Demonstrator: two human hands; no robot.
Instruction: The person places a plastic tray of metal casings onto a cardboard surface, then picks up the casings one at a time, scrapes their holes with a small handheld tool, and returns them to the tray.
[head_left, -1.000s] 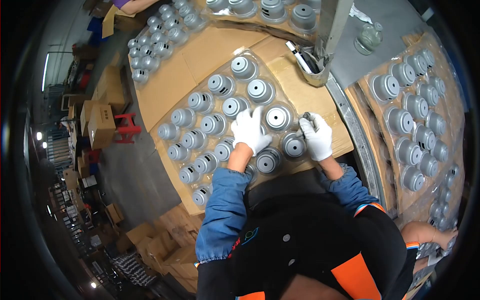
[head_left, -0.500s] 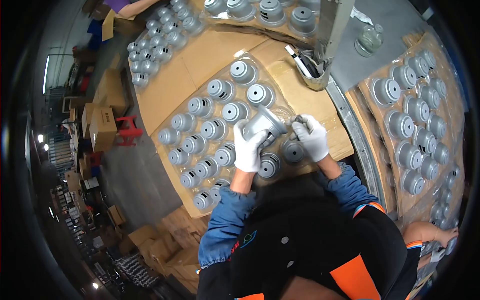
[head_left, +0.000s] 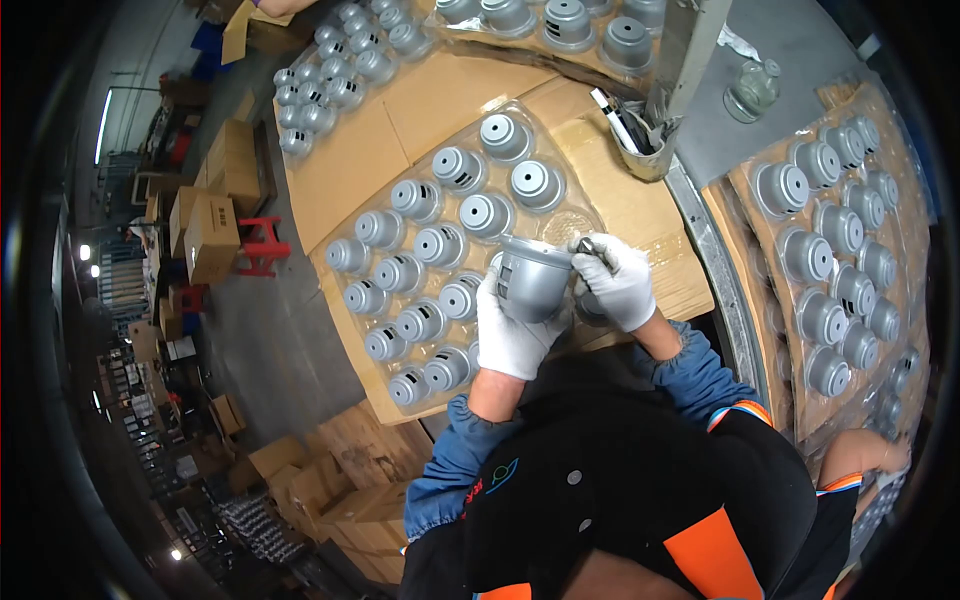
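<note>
A silver-grey metal cup (head_left: pixel 538 280) is tilted in my left hand (head_left: pixel 512 335), its rim facing up and away from me. The white-gloved fingers wrap round its lower side. My right hand (head_left: pixel 618 283), also gloved, pinches a small dark object (head_left: pixel 588 245) against the right edge of the rim; what the object is stays unclear. Under both hands lies a clear plastic tray (head_left: pixel 572 222) with rows of similar upside-down cups (head_left: pixel 487 214), each with a dark central hole. One pocket beyond the held cup is bare.
A holder (head_left: pixel 643 160) with pens stands by a metal post (head_left: pixel 690 60). Behind it is a clear bottle (head_left: pixel 752 92). More cups (head_left: pixel 808 254) fill a tray on the right, others (head_left: pixel 345 90) sit at the back left. People's arms show at upper left and lower right.
My left hand has lifted the cup out of its tray pocket and turned its rim upward. My right hand has moved slightly left, to the rim, with the dark object. The whole view has shifted slightly.
</note>
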